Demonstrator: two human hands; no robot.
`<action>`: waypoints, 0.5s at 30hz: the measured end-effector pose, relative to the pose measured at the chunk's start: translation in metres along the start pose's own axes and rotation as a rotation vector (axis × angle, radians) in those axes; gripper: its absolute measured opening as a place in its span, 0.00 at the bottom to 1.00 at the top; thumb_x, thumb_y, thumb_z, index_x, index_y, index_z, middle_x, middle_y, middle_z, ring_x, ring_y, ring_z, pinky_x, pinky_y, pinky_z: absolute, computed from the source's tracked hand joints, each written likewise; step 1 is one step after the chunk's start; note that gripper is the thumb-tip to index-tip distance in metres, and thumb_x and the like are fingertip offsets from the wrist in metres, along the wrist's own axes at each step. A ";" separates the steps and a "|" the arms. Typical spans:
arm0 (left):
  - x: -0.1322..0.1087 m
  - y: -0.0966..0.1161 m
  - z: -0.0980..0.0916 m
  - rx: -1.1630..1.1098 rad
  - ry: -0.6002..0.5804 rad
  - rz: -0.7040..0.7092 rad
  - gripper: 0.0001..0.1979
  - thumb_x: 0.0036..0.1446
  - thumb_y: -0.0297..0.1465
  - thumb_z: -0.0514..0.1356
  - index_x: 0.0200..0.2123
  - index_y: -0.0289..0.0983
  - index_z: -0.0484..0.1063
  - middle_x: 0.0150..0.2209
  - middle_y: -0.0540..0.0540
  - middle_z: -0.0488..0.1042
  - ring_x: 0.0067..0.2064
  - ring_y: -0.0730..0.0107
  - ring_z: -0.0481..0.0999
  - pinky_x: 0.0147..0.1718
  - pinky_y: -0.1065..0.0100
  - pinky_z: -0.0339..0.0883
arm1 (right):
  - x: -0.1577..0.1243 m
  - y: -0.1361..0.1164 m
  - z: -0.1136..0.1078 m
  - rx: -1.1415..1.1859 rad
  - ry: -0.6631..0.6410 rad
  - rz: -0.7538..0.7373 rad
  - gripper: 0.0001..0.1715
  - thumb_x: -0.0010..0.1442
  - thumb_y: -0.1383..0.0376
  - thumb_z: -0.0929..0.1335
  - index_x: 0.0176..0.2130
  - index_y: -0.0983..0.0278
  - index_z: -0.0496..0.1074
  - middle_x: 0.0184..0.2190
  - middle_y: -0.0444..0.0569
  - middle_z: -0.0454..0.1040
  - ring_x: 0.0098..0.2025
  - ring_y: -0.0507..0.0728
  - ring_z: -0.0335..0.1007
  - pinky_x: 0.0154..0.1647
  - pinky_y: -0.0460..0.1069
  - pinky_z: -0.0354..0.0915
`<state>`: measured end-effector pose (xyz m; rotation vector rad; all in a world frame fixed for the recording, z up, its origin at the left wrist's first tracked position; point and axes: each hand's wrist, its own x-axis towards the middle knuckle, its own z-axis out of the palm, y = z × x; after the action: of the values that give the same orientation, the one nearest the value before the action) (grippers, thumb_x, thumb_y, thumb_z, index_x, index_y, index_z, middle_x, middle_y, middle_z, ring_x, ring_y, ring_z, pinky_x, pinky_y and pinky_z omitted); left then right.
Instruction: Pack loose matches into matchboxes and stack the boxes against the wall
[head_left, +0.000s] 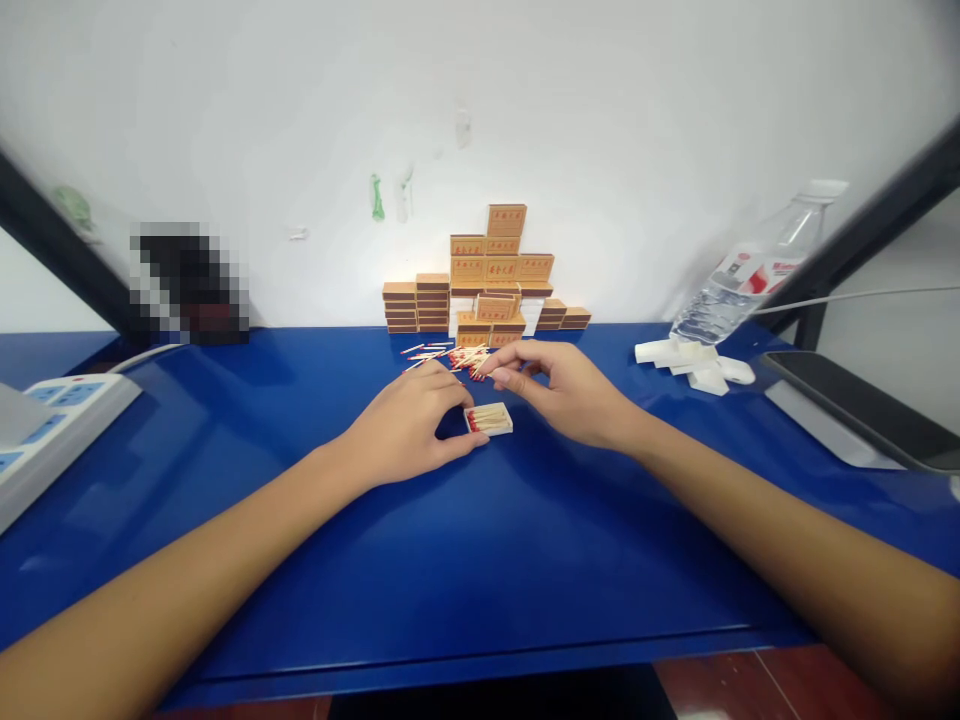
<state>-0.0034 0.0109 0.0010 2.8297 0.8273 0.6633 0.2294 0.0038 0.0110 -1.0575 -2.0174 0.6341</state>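
Note:
A small white matchbox tray (504, 431) lies on the blue tabletop with red-tipped matches (487, 416) inside it. My left hand (409, 425) grips this tray from the left, thumb at its near side and fingers at its far side. Just beyond, loose matches (469, 356) are heaped and scattered on the table. My right hand (566, 392) is at the right edge of that heap, thumb and forefinger pinched together on what looks like a match. Its exact hold is partly lost among the matches behind.
Stacked matchboxes (501, 268) stand against the white wall behind the heap. To the right are a tilted water bottle (739, 270), white blocks (694, 362) and a dark phone (862, 405). A power strip (82, 410) lies at left, near a pixelated dark object (196, 290).

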 end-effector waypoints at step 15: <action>-0.001 0.002 0.003 0.038 0.238 -0.063 0.12 0.63 0.41 0.68 0.40 0.39 0.77 0.39 0.45 0.81 0.44 0.57 0.77 0.47 0.55 0.72 | -0.003 0.001 0.013 0.312 0.227 0.177 0.24 0.55 0.45 0.78 0.36 0.63 0.79 0.34 0.52 0.84 0.37 0.59 0.80 0.40 0.54 0.74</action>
<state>-0.0016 0.0088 -0.0019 2.7804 0.9691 0.9989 0.2206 0.0007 0.0013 -1.0709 -1.5823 0.8494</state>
